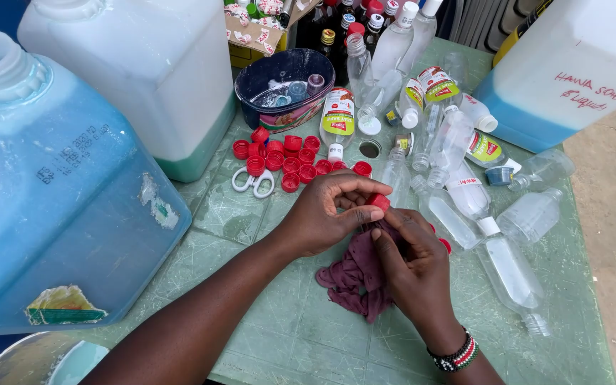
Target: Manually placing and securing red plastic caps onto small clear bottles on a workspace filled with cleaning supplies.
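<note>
A: Red bottle cap [380, 202] — pinched between thumb and fingertips of left hand [322, 217], above table centre, just over maroon cloth [354, 274].

B: Noted. Right hand [415, 267]?

A: Fingers curled, closed around top of maroon cloth; index finger pointing up toward cap, touching or nearly so. Cannot tell whether something else sits under the cloth. Beaded bracelet [454, 354] on right wrist.

B: Left-hand grip?

A: Thumb and first fingers closed tight on cap; remaining fingers bent, loosely folded.

B: Surroundings on green table [294, 335]?

A: Cluster of loose red caps [286, 157] just beyond left hand. White-handled scissors [253, 182] lying flat beside cluster. Dark blue bowl [285, 85] behind, holding a few small clear bottles. Clear plastic bottles [479, 207] scattered on their sides to the right, some labelled, mostly uncapped. One long clear bottle [511, 274] lying near right hand, neck toward near edge.

B: Large containers?

A: Blue-tinted jerrycan [51, 192] at left, open-mouthed. White jerrycan [144, 64] behind it, greenish liquid low inside. Third jerrycan [565, 71] at far right, blue liquid at bottom. Upright bottles with assorted caps [365, 28] at far edge.
</note>
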